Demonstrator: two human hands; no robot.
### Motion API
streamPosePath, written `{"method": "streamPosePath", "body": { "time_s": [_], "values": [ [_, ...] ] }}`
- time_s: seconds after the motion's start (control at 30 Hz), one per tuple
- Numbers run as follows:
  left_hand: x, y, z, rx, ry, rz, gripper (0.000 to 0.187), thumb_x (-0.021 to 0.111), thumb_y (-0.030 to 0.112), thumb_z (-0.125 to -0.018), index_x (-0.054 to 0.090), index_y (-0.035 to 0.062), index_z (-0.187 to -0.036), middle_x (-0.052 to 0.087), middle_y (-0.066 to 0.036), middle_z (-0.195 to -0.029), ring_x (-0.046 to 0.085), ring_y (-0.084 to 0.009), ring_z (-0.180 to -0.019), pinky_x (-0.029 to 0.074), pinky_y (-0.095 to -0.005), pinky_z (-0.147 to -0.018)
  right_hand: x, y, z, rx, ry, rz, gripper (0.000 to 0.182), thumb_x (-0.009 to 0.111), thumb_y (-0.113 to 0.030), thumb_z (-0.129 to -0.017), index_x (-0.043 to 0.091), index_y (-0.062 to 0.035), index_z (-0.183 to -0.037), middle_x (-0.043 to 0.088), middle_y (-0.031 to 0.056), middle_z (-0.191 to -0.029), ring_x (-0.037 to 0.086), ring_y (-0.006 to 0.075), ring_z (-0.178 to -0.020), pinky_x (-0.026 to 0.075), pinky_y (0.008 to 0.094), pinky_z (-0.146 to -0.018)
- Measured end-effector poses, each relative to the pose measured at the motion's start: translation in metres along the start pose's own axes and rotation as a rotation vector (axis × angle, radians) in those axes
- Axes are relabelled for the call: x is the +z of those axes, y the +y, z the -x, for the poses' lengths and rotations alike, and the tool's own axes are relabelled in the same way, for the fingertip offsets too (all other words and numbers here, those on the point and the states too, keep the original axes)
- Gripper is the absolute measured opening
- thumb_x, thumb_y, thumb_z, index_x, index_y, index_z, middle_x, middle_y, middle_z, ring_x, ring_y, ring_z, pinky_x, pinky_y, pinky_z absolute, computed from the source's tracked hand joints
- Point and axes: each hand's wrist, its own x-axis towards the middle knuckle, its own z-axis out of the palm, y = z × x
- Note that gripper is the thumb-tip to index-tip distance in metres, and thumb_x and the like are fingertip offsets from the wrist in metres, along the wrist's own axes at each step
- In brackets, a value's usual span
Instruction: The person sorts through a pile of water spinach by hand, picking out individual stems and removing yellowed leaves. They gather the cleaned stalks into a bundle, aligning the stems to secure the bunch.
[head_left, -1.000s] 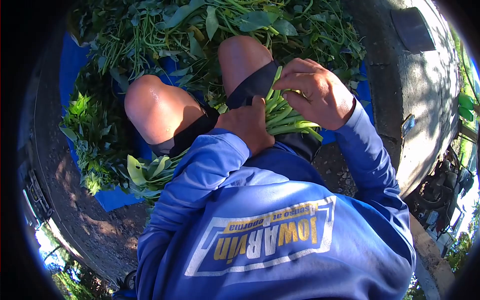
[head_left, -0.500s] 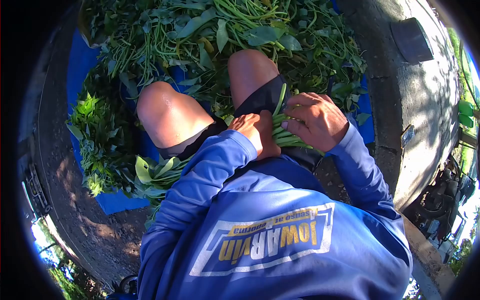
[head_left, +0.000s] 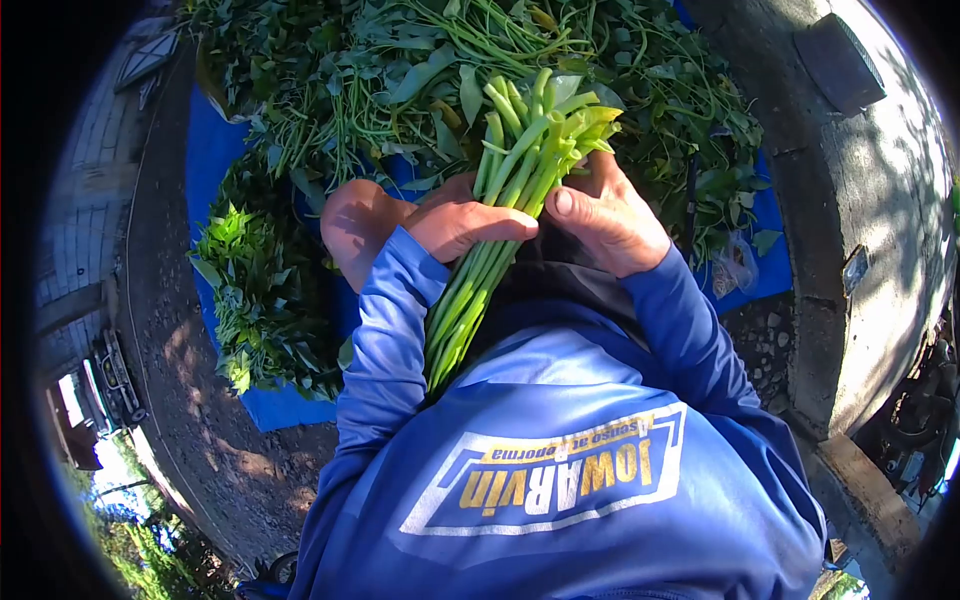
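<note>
A bundle of water spinach [head_left: 505,200] slants across my lap, its thick cut stem ends pointing up and away from me. My left hand [head_left: 460,222] is wrapped round the stems at mid-length, thumb across the front. Close to the cut ends, my right hand [head_left: 612,215] has its thumb at the bundle's right edge; its fingers are partly hidden behind the stems. The lower end of the bundle reaches down to my left sleeve. Beyond my knees lies a large heap of loose leafy stems [head_left: 340,90].
A pile of leafy greens [head_left: 265,280] sits at the left on a blue sheet [head_left: 285,408]. To the right are a clear plastic bag [head_left: 733,265], a concrete ledge [head_left: 890,200] and a dark block-like object [head_left: 840,62] on it. Bare ground [head_left: 200,400] runs along the left.
The bundle has been raised from my lap and now stands out in front of me, cut ends up. My left hand has moved up and left; my right hand has shifted slightly up beside the ends.
</note>
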Motion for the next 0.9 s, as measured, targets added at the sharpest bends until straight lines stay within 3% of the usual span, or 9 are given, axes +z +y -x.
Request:
{"method": "streamPosePath", "body": {
  "time_s": [0.13,0.43,0.53,0.6,0.63,0.67,0.73,0.8,0.9],
  "values": [
    [-0.008,-0.017,-0.011,-0.107,-0.136,0.037,0.028,0.077,0.016,-0.087,0.073,0.0026,-0.110,0.072,-0.007,-0.090,0.069,-0.0158,-0.078,0.055,-0.0308,-0.071,0.019,0.003,-0.049,0.013,0.137,0.088,0.029,0.080,-0.007,-0.085,0.071,0.0032,-0.112,0.076,0.0121,-0.101,0.073,0.0205,-0.088,0.061,0.0354,-0.079],
    [-0.009,-0.014,-0.009,-0.100,-0.116,-0.034,0.034,0.080,0.019,-0.085,0.069,0.0022,-0.113,0.071,-0.007,-0.093,0.069,-0.0161,-0.081,0.055,-0.0311,-0.073,0.022,-0.001,-0.055,0.067,0.045,0.132,0.028,0.078,-0.002,-0.082,0.069,0.0003,-0.108,0.071,0.0073,-0.095,0.072,0.0219,-0.089,0.059,0.0377,-0.082],
    [-0.006,-0.004,-0.008,-0.161,-0.080,-0.084,0.061,0.087,0.029,-0.082,0.060,-0.0001,-0.128,0.071,-0.009,-0.102,0.070,-0.0196,-0.091,0.056,-0.0319,-0.080,0.023,0.002,-0.058,-0.011,0.112,0.140,0.062,0.080,-0.001,-0.075,0.055,-0.0033,-0.131,0.067,0.0074,-0.110,0.068,0.0194,-0.096,0.057,0.0356,-0.083],
    [0.000,-0.009,-0.009,0.359,0.129,-0.471,0.115,0.096,0.047,-0.071,0.034,-0.0050,-0.153,0.067,-0.016,-0.125,0.069,-0.0269,-0.111,0.056,-0.0338,-0.094,0.028,0.006,-0.056,-0.014,0.200,0.048,0.069,0.080,-0.001,-0.073,0.051,-0.0033,-0.136,0.067,0.0067,-0.110,0.067,0.0189,-0.096,0.057,0.0362,-0.084],
    [-0.008,-0.015,-0.016,0.468,0.270,-0.831,0.155,0.101,0.056,-0.058,0.005,-0.0080,-0.161,0.054,-0.022,-0.146,0.061,-0.0303,-0.129,0.051,-0.0342,-0.107,0.035,0.002,-0.057,-0.049,0.214,0.022,0.070,0.080,0.000,-0.073,0.051,-0.0034,-0.137,0.067,0.0066,-0.111,0.067,0.0187,-0.097,0.057,0.0359,-0.084],
    [0.011,-0.015,-0.014,0.367,0.322,-0.784,0.165,0.103,0.055,-0.053,-0.003,-0.0099,-0.162,0.044,-0.025,-0.156,0.056,-0.0305,-0.135,0.048,-0.0335,-0.112,0.041,-0.003,-0.053,-0.068,0.230,-0.006,0.071,0.080,0.000,-0.073,0.050,-0.0036,-0.137,0.067,0.0065,-0.111,0.067,0.0185,-0.097,0.057,0.0356,-0.084],
    [0.006,-0.013,-0.015,0.438,0.270,-0.715,0.136,0.101,0.044,-0.060,0.024,-0.0083,-0.159,0.057,-0.021,-0.145,0.063,-0.0283,-0.126,0.052,-0.0341,-0.106,0.041,-0.010,-0.051,-0.086,0.250,0.078,0.070,0.081,0.002,-0.073,0.050,-0.0030,-0.136,0.068,0.0065,-0.110,0.068,0.0182,-0.097,0.057,0.0344,-0.084],
    [0.003,0.004,-0.012,0.155,0.091,-0.550,0.102,0.097,0.032,-0.067,0.045,-0.0052,-0.147,0.066,-0.017,-0.129,0.068,-0.0259,-0.113,0.055,-0.0340,-0.097,0.044,0.000,-0.054,-0.205,0.248,0.090,0.063,0.080,0.006,-0.075,0.054,-0.0050,-0.131,0.070,0.0058,-0.108,0.070,0.0187,-0.097,0.058,0.0353,-0.085],
    [-0.002,0.018,0.008,-0.051,-0.018,-0.308,0.059,0.086,0.013,-0.073,0.065,-0.0003,-0.126,0.073,-0.011,-0.107,0.071,-0.0214,-0.095,0.055,-0.0332,-0.084,0.064,-0.018,-0.041,-0.198,0.159,0.275,0.087,0.091,-0.005,-0.074,0.042,-0.0024,-0.146,0.067,0.0092,-0.118,0.067,0.0194,-0.107,0.057,0.0363,-0.094]
  ]
}}
